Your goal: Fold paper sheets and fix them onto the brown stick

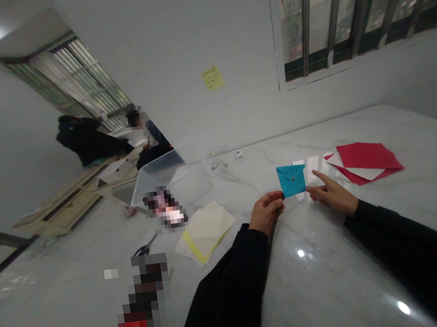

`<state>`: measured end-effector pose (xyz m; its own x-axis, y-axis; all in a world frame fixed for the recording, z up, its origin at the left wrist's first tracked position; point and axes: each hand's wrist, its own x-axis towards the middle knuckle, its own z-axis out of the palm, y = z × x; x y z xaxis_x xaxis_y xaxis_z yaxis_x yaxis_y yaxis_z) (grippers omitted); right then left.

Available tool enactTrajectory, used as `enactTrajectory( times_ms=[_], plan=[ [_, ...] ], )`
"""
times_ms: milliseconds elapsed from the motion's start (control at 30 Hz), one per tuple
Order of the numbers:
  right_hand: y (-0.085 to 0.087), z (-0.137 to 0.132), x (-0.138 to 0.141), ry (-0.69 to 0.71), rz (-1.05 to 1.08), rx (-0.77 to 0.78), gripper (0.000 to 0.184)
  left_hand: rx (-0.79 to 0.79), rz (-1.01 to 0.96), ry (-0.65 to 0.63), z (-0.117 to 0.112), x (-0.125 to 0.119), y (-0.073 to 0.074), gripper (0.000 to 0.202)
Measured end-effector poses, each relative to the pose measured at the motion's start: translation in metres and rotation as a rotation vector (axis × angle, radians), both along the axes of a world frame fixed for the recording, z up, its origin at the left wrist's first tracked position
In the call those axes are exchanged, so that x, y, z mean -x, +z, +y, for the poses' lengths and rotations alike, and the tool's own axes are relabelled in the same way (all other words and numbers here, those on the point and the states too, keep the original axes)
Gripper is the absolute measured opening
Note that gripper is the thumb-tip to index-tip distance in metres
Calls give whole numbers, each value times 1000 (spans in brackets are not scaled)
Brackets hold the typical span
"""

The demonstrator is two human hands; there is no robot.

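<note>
A small teal folded-paper packet (292,179) with a round metal snap (292,179) is pinched narrowly by the person's left hand (265,212) at its lower-left edge, apparently lifted off the white marble counter (266,157), a grip that leaves the flap facing the head camera. The right hand (331,195) holds nothing, open just beside the packet's right corner with its index finger extended; whether it touches the paper cannot be told. To the right of the packet, loose red paper sheets (367,160) overlap white paper (358,169), within easy reach of that hand. To its left lie cream paper sheets (207,229) over a yellow sheet (191,247), with steel scissors (145,248) just beside them. Farther left stands a clear plastic bin (168,178), and well beyond it, a co-worker (143,138) sits at a separate surface.
</note>
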<state>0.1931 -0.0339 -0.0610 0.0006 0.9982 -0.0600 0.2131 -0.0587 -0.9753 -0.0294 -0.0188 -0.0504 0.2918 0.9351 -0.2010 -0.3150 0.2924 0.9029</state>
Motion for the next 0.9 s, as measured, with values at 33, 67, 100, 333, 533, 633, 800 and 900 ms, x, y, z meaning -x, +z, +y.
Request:
enactTrajectory(
  times_ms=[33,67,100,333,533,633,800,900],
  plan=[
    [1,-1,1,80,-13,10,76,3,-5,-5,0,0,0,38],
    [1,-3,1,197,-29,25,65,6,-9,-5,1,1,0,39],
    [1,-4,3,321,-45,42,57,7,-9,1,1,1,0,39],
    [-5,-5,8,403,-97,1,51,20,-9,62,4,4,1,40],
    [-7,4,-6,16,-5,-29,56,-1,-2,61,2,1,0,38],
    [-9,6,-12,-54,-23,-141,71,-31,9,-3,-1,-1,-1,35],
    [-11,7,-14,4,-221,-294,68,-56,13,-85,-4,-4,-3,32],
    [-14,7,-13,27,-314,-273,55,-55,-19,-74,-4,-3,-2,33]
  ],
)
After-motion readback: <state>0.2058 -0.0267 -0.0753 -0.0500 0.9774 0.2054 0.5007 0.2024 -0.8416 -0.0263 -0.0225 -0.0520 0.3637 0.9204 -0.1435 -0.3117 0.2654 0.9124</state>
